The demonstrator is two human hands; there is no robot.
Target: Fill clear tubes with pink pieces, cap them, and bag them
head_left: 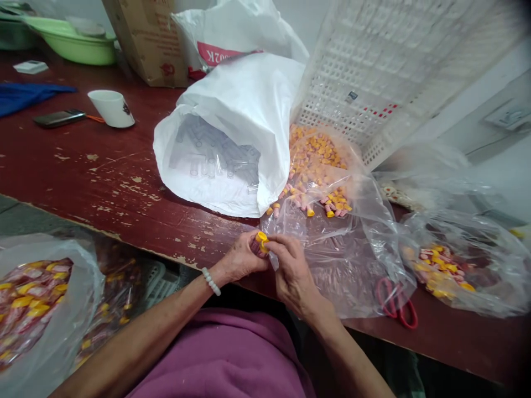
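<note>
My left hand (240, 260), with a pale bead bracelet at its wrist, is closed around a small yellow-capped tube (258, 246) with dark reddish contents. The thumb and fingers of my right hand (293, 276) pinch at a yellow cap (264, 243) on top; the fingers partly hide it. Just beyond my hands, a white sack (232, 88) lies with its mouth toward me and clear empty tubes (211, 160) inside. To its right, a clear plastic bag (332, 265) is spread out, bearing many yellow-topped pink pieces (319, 149).
Red-handled scissors (398, 304) lie by the table's front edge. Another clear bag (489, 276) of capped pieces is at right. A white crate (332, 94) leans behind. At left are a white cup (112, 109), a phone (60, 118) and a bag of filled tubes (89, 298) below the table.
</note>
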